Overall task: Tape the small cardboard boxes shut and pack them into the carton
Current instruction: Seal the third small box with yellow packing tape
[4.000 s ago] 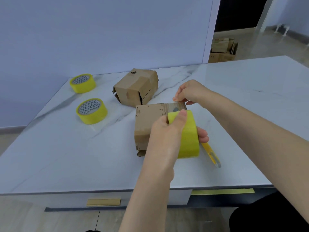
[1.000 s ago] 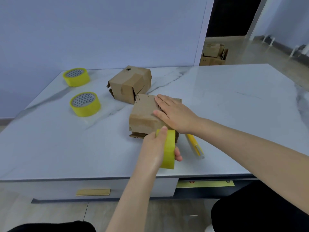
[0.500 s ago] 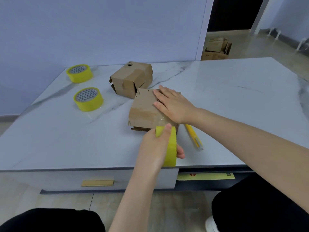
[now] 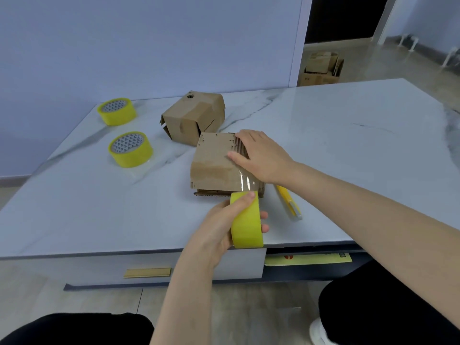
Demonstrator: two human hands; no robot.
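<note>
Two small brown cardboard boxes on the white marble-patterned table (image 4: 348, 135): nearer box (image 4: 212, 160), farther box (image 4: 191, 117). Right hand (image 4: 263, 155) presses flat, fingers straight, on the nearer box's top. Left hand (image 4: 216, 227) grasps a yellow tape roll (image 4: 246, 222) at that box's near edge.

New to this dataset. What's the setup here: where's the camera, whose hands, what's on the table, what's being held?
No robot here: one camera worn on a person's head looks down at their bare hands. The left hand grips a yellow tape roll; clear tape runs from it onto the near box. The right hand presses flat on that box's top. Also on the marble table: a second box, a near spare roll, a far spare roll, a yellow cutter.
</note>
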